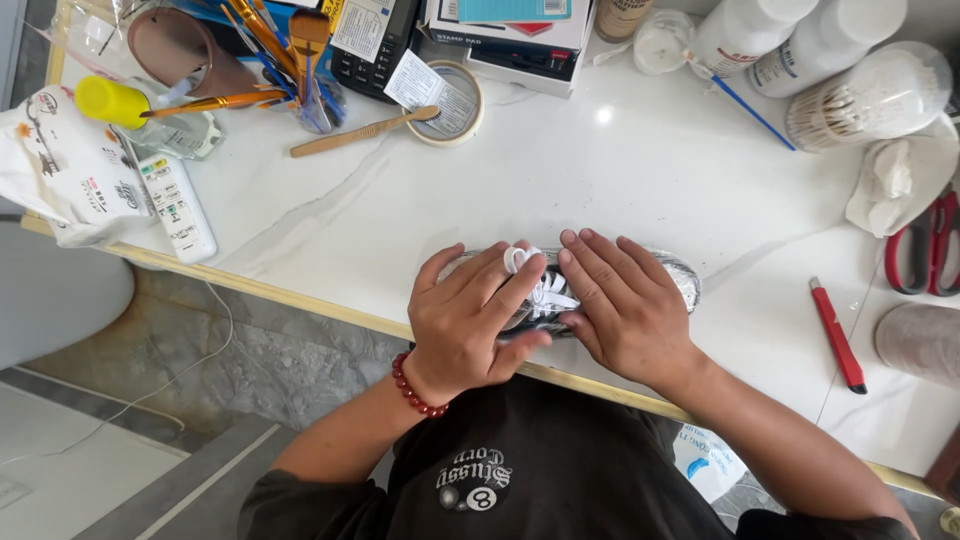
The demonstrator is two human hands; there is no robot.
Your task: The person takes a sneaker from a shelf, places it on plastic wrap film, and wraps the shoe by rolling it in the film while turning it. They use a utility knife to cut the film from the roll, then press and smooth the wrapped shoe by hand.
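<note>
Both hands press down on a sneaker at the near edge of the white table.

The left hand [470, 325] lies flat over the heel half of the black-and-silver sneaker [683, 280], fingers together and stretched across its top, with a small white ring-shaped piece [518, 259] just at its fingertips. The right hand [625, 310] covers the toe half the same way, fingers side by side, palm down; neither hand is closed around the shoe, both simply rest on it. White laces [550, 293] show in the gap between them. A red bead bracelet [413, 389] circles the left wrist. To the right, well apart, lie a red utility knife [838, 335] and red-handled scissors [925, 255]. Farther back sit a roll of tape [450, 100], a wooden-handled brush [365, 131] and a white remote control [180, 205].
</note>
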